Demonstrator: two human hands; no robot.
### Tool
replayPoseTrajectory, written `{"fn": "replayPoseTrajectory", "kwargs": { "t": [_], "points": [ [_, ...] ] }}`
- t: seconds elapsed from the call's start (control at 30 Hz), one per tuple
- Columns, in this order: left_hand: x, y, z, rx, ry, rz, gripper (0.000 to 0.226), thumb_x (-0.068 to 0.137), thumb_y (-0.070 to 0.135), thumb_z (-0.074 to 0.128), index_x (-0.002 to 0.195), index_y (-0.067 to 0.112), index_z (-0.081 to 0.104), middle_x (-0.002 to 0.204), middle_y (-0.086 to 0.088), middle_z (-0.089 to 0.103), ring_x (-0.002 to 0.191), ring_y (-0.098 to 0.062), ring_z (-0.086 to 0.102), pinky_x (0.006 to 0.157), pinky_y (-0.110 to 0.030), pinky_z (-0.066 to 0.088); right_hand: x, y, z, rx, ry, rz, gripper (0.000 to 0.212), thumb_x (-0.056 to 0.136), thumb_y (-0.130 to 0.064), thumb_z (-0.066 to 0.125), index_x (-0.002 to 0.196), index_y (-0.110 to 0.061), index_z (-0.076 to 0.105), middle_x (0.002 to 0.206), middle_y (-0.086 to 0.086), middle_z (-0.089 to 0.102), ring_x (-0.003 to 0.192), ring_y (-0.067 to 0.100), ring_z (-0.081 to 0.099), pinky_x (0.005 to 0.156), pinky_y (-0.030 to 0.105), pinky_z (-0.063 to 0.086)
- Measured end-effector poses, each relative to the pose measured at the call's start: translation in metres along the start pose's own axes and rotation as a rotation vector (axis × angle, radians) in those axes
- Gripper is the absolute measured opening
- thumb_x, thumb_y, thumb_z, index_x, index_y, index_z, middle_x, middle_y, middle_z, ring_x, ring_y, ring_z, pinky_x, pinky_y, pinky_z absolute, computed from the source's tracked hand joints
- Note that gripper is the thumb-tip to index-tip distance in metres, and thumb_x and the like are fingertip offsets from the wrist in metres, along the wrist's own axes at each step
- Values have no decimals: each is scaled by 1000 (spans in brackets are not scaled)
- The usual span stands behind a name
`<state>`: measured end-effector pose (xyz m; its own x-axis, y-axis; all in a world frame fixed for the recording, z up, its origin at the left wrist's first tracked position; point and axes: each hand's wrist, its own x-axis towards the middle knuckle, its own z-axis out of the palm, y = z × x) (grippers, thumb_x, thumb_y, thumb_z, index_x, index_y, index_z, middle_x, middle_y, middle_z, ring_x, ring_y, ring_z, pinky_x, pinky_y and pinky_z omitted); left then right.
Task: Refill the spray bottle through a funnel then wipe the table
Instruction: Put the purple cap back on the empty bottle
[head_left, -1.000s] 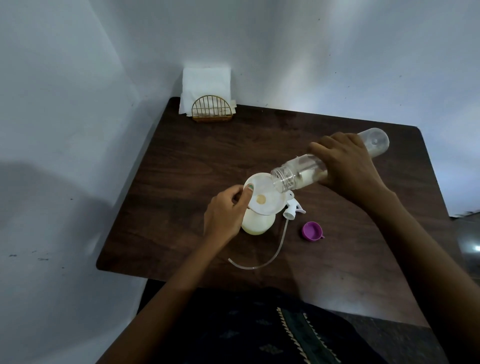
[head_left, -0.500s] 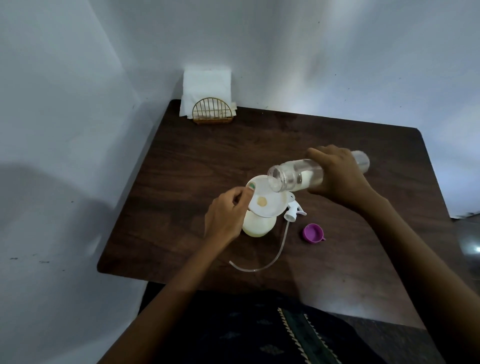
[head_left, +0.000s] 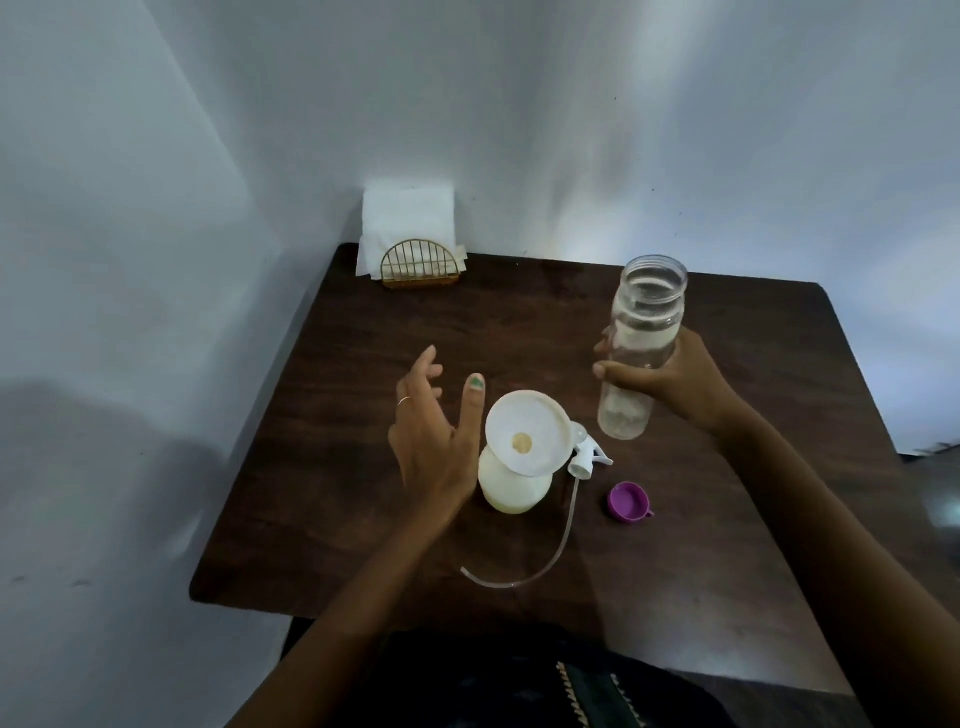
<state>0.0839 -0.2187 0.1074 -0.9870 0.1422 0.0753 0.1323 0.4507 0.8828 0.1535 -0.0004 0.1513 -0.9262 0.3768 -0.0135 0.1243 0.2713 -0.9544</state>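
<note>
I'm holding the clear bottle (head_left: 641, 348) upright w/ right hand (head_left: 675, 379), fingers wrapped round it; left hand (head_left: 434, 441) is hovering w/ fingers spread beside the funnel (head_left: 530, 434) sitting in the spray bottle (head_left: 511, 491). Pouring looks done; sprayer head (head_left: 584, 457) and wiping w/ napkins (head_left: 408, 223) are pending.

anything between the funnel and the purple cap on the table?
Yes, in the head view: the white spray trigger head lies on the table between the funnel and the purple cap, its clear dip tube trailing toward the near edge.
</note>
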Motion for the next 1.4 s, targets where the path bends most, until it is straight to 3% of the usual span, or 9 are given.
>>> {"fn": "replayPoseTrajectory", "kwargs": {
  "t": [0.13,0.37,0.47,0.6,0.77,0.87,1.03,1.27,1.4],
  "points": [
    [11,42,11,-119,-7,231,63,80,52,53,136,24,45,130,15,45,116,-9,53,98,-49,46,4,-12,2,150,54,-31,32,72,-2,74,102,1,62,96,10,69,84,12,66,71,20,53],
    [26,109,49,-215,-556,303,62,72,50,71,124,24,51,120,9,62,112,-4,59,97,-37,51,13,-19,14,193,132,-140,35,76,-4,69,109,4,59,99,12,70,89,17,68,74,24,53],
    [34,119,60,-212,-555,274,44,77,38,77,113,28,53,106,12,64,105,-9,63,96,-40,52,17,-20,15,92,223,-182,22,86,-1,57,107,4,58,99,16,68,87,16,66,75,26,52],
    [37,126,61,-211,-581,293,50,79,39,76,121,23,55,112,9,66,105,-7,63,95,-36,52,18,-29,7,71,175,-215,35,78,-13,61,110,-1,56,100,13,66,92,18,66,79,28,53],
    [46,127,60,-228,-509,285,37,79,41,75,110,32,55,99,13,68,91,-2,67,86,-37,56,10,1,-6,32,15,-14,87,59,-30,87,131,-20,38,123,-3,56,111,6,57,95,27,48],
    [53,126,55,-236,-494,287,36,80,39,75,108,30,55,99,13,68,91,-4,67,84,-32,56,-2,41,-8,-381,22,162,98,50,-55,85,132,-31,37,132,-6,46,122,13,45,102,40,41],
    [59,119,49,-266,-471,266,37,81,37,75,111,24,57,100,11,69,92,-3,67,84,-28,55,-33,107,6,-881,-336,616,91,57,-53,81,133,-26,38,139,6,32,130,31,30,102,52,34],
    [64,117,48,-268,-446,258,41,81,36,75,115,19,58,106,4,70,96,-10,68,88,-35,56,-59,139,32,-929,-263,556,71,70,-25,77,129,-19,40,132,10,39,119,32,43,87,42,46],
    [66,119,48,-262,-437,259,41,81,36,75,114,18,58,106,4,70,96,-10,68,88,-35,56,-45,125,21,-971,-355,650,62,69,-31,78,122,-19,49,125,7,52,111,28,55,83,36,48]
  ]
}}
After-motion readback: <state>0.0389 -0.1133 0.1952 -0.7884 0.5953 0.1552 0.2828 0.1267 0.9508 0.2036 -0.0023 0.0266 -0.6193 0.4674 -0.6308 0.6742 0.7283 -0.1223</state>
